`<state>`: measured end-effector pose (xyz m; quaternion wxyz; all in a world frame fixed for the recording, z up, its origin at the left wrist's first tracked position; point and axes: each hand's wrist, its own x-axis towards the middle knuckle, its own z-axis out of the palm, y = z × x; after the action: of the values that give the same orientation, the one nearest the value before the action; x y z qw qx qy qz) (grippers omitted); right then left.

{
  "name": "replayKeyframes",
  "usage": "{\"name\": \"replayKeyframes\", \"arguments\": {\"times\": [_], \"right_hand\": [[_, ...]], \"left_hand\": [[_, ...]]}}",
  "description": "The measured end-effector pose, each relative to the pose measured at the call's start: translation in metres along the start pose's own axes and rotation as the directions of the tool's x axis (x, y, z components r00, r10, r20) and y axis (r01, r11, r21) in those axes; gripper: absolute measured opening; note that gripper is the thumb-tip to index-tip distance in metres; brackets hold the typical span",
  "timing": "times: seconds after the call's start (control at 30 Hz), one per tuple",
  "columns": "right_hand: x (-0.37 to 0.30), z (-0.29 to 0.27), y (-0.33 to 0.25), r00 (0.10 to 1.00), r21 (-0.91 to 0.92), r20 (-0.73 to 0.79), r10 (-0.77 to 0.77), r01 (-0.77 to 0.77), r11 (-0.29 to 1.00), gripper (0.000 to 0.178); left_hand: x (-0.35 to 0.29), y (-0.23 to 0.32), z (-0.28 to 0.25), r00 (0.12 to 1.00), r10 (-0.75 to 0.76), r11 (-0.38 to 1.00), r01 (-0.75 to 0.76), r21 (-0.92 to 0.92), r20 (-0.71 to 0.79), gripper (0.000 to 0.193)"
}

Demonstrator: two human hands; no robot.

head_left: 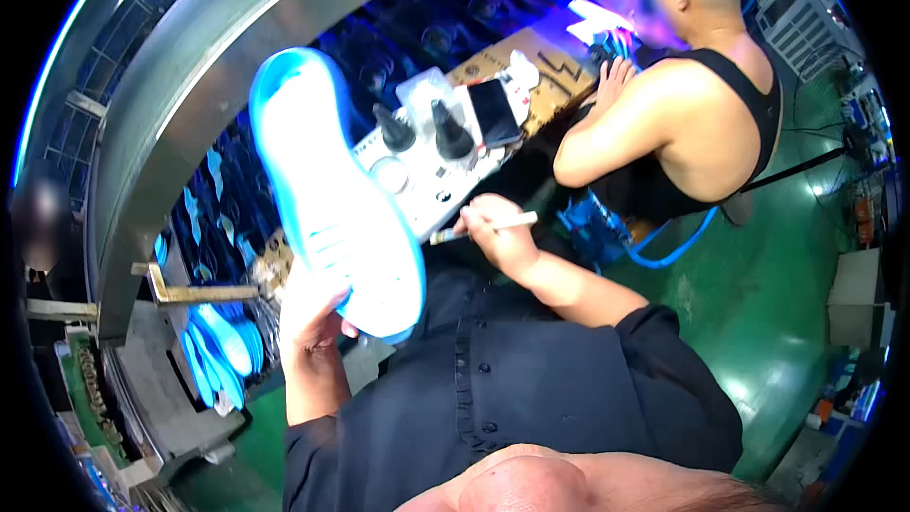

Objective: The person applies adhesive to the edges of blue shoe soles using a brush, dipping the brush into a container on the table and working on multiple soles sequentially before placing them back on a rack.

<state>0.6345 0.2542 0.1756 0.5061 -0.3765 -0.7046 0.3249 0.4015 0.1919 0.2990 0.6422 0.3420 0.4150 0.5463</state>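
Note:
My left hand [310,315] is closed around the lower edge of a large white shoe sole [343,218] with a light blue rim, tilted up and brightly lit. Its toe-to-heel length runs from near my chest toward the machine. In front of my chest, my right hand [509,245] is closed on a slim white pen-like stick [515,221]. One end points toward the sole but is apart from it; whether it is a pen or a brush I cannot tell.
Beyond my hands, a small work surface [431,213] holds two dark cone-tipped bottles [453,137], a phone [495,114] and a round white lid [390,174]. A curved metal machine rim [180,95] rises at left, above stacked blue soles [223,346]. A co-worker [682,114] sits at right.

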Motion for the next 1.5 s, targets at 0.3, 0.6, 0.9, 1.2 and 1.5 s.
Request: {"name": "replayKeyframes", "arguments": {"times": [0.3, 0.6, 0.9, 1.2, 1.5], "right_hand": [[0.004, -0.024, 0.012, 0.982, 0.153, -0.054, 0.179, -0.169, 0.974, 0.033], [0.000, -0.017, 0.025, 0.959, 0.240, 0.000, 0.284, -0.276, 0.931, 0.030], [-0.007, 0.030, 0.012, 0.923, 0.284, 0.120, 0.366, -0.385, 0.878, 0.033], [-0.008, 0.065, -0.015, 0.908, 0.231, 0.197, 0.370, -0.409, 0.883, 0.034], [-0.018, 0.065, -0.011, 0.889, 0.290, 0.125, 0.441, -0.458, 0.841, 0.025]], "left_hand": [[0.274, 0.085, 0.139, 0.933, 0.181, 0.921, -0.051, -0.385, 0.311, 0.070], [0.153, -0.032, 0.025, 0.961, 0.173, 0.985, -0.170, -0.036, 0.216, 0.048], [-0.118, -0.143, -0.222, 0.501, -0.300, 0.952, 0.205, -0.226, -0.811, 0.058], [-0.143, -0.111, -0.395, 0.210, -0.237, 0.875, -0.377, -0.303, -0.948, 0.068], [-0.130, -0.116, -0.439, 0.583, 0.048, 0.940, -0.301, -0.161, -0.811, 0.031]]}}
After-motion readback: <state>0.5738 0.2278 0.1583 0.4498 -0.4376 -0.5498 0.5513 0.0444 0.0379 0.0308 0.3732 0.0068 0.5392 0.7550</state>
